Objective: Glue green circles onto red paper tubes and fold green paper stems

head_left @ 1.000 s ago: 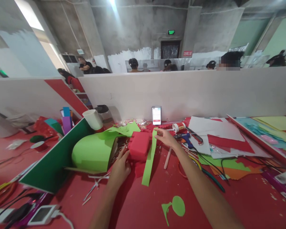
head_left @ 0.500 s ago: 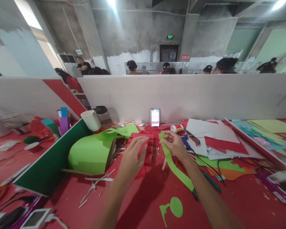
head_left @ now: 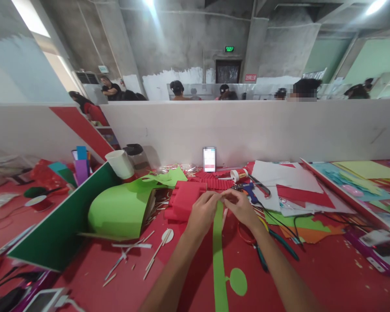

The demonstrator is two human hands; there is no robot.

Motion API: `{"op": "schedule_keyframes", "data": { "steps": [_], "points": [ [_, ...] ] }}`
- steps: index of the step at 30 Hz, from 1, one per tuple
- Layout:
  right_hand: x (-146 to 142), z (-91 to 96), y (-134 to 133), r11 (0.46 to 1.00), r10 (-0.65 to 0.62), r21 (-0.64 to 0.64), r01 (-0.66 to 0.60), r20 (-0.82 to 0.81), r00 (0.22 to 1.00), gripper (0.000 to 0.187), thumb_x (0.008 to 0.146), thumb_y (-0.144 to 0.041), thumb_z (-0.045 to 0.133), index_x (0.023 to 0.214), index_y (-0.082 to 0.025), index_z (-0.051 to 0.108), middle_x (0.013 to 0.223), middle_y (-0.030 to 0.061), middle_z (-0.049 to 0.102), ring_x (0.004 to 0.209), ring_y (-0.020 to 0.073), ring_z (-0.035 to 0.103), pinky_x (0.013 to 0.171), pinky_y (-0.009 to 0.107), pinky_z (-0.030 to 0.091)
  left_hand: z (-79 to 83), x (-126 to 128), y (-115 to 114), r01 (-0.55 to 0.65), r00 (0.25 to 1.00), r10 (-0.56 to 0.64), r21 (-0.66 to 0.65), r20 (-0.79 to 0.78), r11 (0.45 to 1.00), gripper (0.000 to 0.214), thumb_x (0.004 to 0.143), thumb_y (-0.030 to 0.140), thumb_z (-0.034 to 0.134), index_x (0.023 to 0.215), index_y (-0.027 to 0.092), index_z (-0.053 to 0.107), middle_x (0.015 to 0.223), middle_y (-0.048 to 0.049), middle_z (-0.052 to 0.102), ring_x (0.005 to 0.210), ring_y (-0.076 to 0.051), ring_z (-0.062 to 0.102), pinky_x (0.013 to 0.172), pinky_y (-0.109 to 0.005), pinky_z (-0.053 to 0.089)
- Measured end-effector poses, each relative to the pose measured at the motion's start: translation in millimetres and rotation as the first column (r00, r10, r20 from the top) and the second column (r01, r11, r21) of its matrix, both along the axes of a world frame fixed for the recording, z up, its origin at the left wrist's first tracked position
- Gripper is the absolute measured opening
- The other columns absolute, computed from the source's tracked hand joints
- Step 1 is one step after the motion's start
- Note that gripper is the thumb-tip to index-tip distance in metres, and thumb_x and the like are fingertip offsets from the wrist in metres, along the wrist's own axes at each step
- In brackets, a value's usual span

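A long green paper strip hangs from my fingers toward me over the red table. Its upper end is pinched by my left hand, fingers closed, and by my right hand, whose fingertips meet the left ones there. Just left of my left hand lies a red rolled-paper piece. Beside the strip's lower part is a round green paper cutout. Under my right forearm are pliers with dark green handles, partly hidden.
A blue glue gun with a cable and white and red paper sheets lie to the right. A phone stands against the partition. Curved green card, a white cup and loose sticks are on the left.
My left hand has moved right to join my right hand at the strip's end. The strip now hangs straighter toward me. The red rolled piece and sticks are more exposed.
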State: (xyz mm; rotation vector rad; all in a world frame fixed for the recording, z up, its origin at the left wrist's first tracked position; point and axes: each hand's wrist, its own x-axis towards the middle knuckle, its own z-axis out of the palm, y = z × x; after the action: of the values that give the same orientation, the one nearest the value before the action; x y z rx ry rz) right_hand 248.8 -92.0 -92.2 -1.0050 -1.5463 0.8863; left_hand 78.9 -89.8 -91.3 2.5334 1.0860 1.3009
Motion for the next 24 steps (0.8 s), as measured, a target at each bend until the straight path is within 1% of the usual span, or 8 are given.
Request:
{"op": "schedule_keyframes", "data": {
  "steps": [3,7,10,13,18,20,24],
  "points": [
    [3.6,0.6,-1.8,0.996,-0.064,0.069,0.058,0.09,0.994,0.015,0.08,-0.023,0.061,0.092,-0.021,0.07,0.09,0.0043,0.072,0.082,0.0204,0.066,0.074,0.031,0.053,1.1,1.5,-5.1,0.037,0.997,-0.034,-0.042,0.068,0.998,0.024,0.095,0.018,0.044,0.106,0.022,0.065,0.101,-0.0062,0.067,0.094,-0.016,0.064,0.084,-0.027,0.05],
    [6.3,1.3,-5.9,0.978,-0.137,0.179,0.11,0.146,0.98,0.013,0.081,-0.024,0.062,0.09,-0.024,0.072,0.09,0.0039,0.072,0.083,0.0215,0.067,0.075,0.033,0.053,6.3,4.6,-12.8,0.088,0.97,-0.044,-0.176,0.239,0.98,0.019,0.093,0.027,0.051,0.103,0.021,0.066,0.1,-0.0077,0.069,0.091,-0.018,0.065,0.083,-0.028,0.051],
    [8.2,2.4,-8.0,0.963,-0.15,0.246,0.106,0.166,0.975,0.012,0.081,-0.022,0.063,0.089,-0.024,0.072,0.089,0.0042,0.072,0.083,0.0214,0.067,0.076,0.033,0.052,8.5,5.7,-14.6,0.13,0.935,-0.024,-0.277,0.354,0.952,0.019,0.091,0.031,0.055,0.098,0.02,0.069,0.097,-0.0077,0.071,0.087,-0.019,0.065,0.079,-0.029,0.052],
    [9.4,2.8,-8.5,0.959,-0.137,0.268,0.09,0.165,0.977,0.012,0.081,-0.02,0.064,0.088,-0.024,0.072,0.089,0.004,0.072,0.083,0.0207,0.067,0.077,0.032,0.052,7.9,6.6,-13.3,0.165,0.908,0.001,-0.36,0.419,0.918,0.019,0.089,0.033,0.058,0.096,0.02,0.069,0.094,-0.0067,0.072,0.083,-0.018,0.066,0.076,-0.028,0.053],
    [7.7,3.8,-8.4,0.97,-0.097,0.236,0.063,0.134,0.986,0.01,0.081,-0.022,0.066,0.089,-0.024,0.071,0.092,0.004,0.071,0.085,0.0203,0.066,0.078,0.031,0.051,6.5,7.7,-10.1,0.17,0.897,0.034,-0.415,0.441,0.894,0.016,0.085,0.031,0.061,0.093,0.019,0.069,0.089,-0.0057,0.072,0.079,-0.018,0.066,0.074,-0.028,0.052],
    [6.7,4.9,-9.2,0.981,-0.06,0.192,0.036,0.116,0.991,0.01,0.081,-0.025,0.066,0.09,-0.023,0.07,0.093,0.0044,0.07,0.086,0.0203,0.066,0.078,0.031,0.052,7.1,7.1,-9.6,0.173,0.894,0.038,-0.422,0.447,0.89,0.016,0.085,0.03,0.061,0.092,0.019,0.069,0.089,-0.0056,0.072,0.079,-0.018,0.066,0.073,-0.028,0.051],
    [6.6,7.5,-11.2,0.995,0.052,0.076,-0.057,0.071,0.996,0.02,0.08,-0.03,0.068,0.098,-0.022,0.069,0.095,0.0047,0.07,0.088,0.0206,0.066,0.08,0.032,0.054,9.7,5.0,-9.4,0.173,0.891,0.049,-0.437,0.451,0.883,0.016,0.085,0.031,0.06,0.09,0.018,0.068,0.085,-0.0044,0.071,0.076,-0.017,0.064,0.071,-0.026,0.05]
  ]
}}
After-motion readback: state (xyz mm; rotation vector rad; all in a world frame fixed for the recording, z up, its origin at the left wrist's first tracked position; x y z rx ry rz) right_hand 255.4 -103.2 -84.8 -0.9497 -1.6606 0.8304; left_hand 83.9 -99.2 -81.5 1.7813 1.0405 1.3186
